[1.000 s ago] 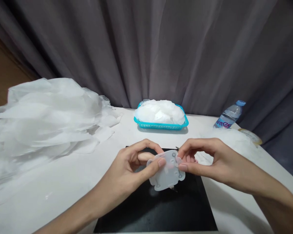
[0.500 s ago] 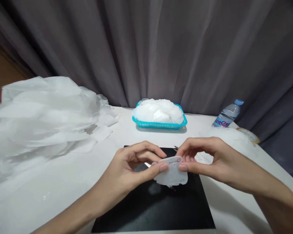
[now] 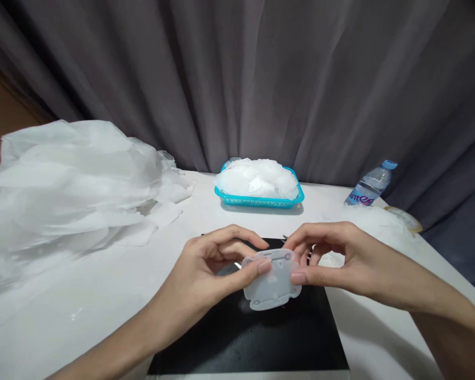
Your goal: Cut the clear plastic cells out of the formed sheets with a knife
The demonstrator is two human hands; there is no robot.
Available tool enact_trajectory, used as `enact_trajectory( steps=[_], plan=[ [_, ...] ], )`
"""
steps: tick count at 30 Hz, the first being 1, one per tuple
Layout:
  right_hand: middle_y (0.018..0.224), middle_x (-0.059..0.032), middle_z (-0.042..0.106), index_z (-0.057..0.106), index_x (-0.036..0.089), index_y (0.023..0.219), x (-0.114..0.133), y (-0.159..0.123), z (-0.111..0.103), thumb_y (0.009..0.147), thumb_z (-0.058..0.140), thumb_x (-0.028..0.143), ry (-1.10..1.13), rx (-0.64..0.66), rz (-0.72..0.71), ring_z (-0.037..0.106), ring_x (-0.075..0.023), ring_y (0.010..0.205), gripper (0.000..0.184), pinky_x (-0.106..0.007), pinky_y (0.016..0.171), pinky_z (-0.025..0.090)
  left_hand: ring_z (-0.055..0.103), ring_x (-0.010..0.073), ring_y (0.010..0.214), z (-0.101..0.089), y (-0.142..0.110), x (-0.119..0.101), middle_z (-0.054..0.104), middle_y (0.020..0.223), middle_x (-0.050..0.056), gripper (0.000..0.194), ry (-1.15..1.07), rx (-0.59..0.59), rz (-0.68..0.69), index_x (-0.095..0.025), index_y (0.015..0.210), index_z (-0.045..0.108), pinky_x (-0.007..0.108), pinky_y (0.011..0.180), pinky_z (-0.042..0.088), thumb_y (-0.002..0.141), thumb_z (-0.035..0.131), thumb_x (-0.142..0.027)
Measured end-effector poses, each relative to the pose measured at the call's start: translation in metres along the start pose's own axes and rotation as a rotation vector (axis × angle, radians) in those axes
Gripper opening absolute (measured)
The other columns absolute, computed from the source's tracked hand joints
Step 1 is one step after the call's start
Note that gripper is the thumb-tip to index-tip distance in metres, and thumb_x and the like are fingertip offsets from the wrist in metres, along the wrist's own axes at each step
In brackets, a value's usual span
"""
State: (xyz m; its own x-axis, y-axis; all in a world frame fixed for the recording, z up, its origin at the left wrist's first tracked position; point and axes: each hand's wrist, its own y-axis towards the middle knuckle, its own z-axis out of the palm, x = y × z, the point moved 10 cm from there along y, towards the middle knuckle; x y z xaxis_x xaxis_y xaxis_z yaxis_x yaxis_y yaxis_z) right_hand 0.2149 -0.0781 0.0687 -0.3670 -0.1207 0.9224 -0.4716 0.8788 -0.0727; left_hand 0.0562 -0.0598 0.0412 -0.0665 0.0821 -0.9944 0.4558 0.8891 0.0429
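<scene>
A translucent white plastic piece [image 3: 275,285], flat with rounded lobed edges and small molded marks, is held up above a black board [image 3: 253,338]. My left hand [image 3: 221,264] pinches its left side, thumb on the near face and fingers behind. From the right, my right hand [image 3: 328,256] grips the opposite edge between thumb and fingertips. Behind the piece, the fingers are partly hidden. A dark pointed tip [image 3: 285,237] shows at the board's far edge, mostly covered by my right hand.
White translucent sheets [image 3: 71,179] are heaped on the left of the white table [image 3: 190,211]. At the back stands a turquoise basket [image 3: 259,202] piled with white pieces [image 3: 257,177]. A water bottle [image 3: 368,186] leans at the right, near more white material [image 3: 380,221] and a tape roll [image 3: 404,217].
The plastic piece has tilted so its broad face and lower edge show more fully. Both hands keep their pinch, with slight finger shifts.
</scene>
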Motion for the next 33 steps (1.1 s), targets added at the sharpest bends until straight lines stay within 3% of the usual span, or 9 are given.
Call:
enact_trajectory(
  steps=[5,11,20,28,33],
  plan=[
    [0.097,-0.0011,0.077,0.077,0.024,0.099,0.001,0.002,0.002,0.093,0.078,0.04,-0.001,-0.014,-0.001,0.071,-0.0172,0.089,0.017,-0.027,0.078,0.057,0.071,0.0141,0.067,-0.002,-0.001,-0.001,0.08,0.077,-0.001,0.021,-0.009,-0.04,0.018,-0.022,0.101,0.073,0.019,0.06,0.054,0.084,0.086,-0.024],
    [0.094,0.0005,0.077,0.08,0.026,0.102,0.016,0.006,0.003,0.097,0.074,0.035,0.022,-0.121,-0.151,0.069,-0.0156,0.087,0.012,-0.025,0.076,0.054,0.07,0.0144,0.069,0.0,-0.002,-0.008,0.079,0.075,-0.001,0.012,0.057,-0.053,0.025,-0.022,0.093,0.076,0.019,0.063,0.053,0.086,0.084,-0.027],
    [0.088,-0.0023,0.079,0.081,0.024,0.093,0.012,0.003,-0.002,0.095,0.076,0.044,0.004,-0.17,-0.118,0.071,-0.0192,0.083,0.021,-0.028,0.072,0.056,0.066,0.0131,0.06,0.002,-0.004,-0.014,0.075,0.067,-0.001,0.008,0.035,-0.068,-0.005,-0.021,0.084,0.08,0.019,0.057,0.053,0.083,0.086,-0.027],
    [0.089,0.003,0.08,0.082,0.029,0.097,0.017,-0.002,-0.002,0.095,0.078,0.032,0.032,-0.186,-0.136,0.071,-0.0149,0.083,0.006,-0.024,0.071,0.052,0.067,0.011,0.062,0.003,-0.005,-0.013,0.075,0.069,-0.003,0.005,-0.033,-0.061,-0.008,-0.023,0.084,0.081,0.015,0.057,0.051,0.084,0.086,-0.024],
    [0.09,0.0029,0.08,0.082,0.029,0.094,0.021,-0.001,-0.003,0.096,0.076,0.032,0.014,-0.188,-0.145,0.07,-0.0155,0.083,0.007,-0.025,0.07,0.051,0.07,0.0123,0.067,0.002,-0.006,-0.019,0.076,0.072,-0.003,0.005,-0.003,-0.076,0.029,-0.023,0.083,0.082,0.015,0.058,0.051,0.083,0.086,-0.021]
  ],
)
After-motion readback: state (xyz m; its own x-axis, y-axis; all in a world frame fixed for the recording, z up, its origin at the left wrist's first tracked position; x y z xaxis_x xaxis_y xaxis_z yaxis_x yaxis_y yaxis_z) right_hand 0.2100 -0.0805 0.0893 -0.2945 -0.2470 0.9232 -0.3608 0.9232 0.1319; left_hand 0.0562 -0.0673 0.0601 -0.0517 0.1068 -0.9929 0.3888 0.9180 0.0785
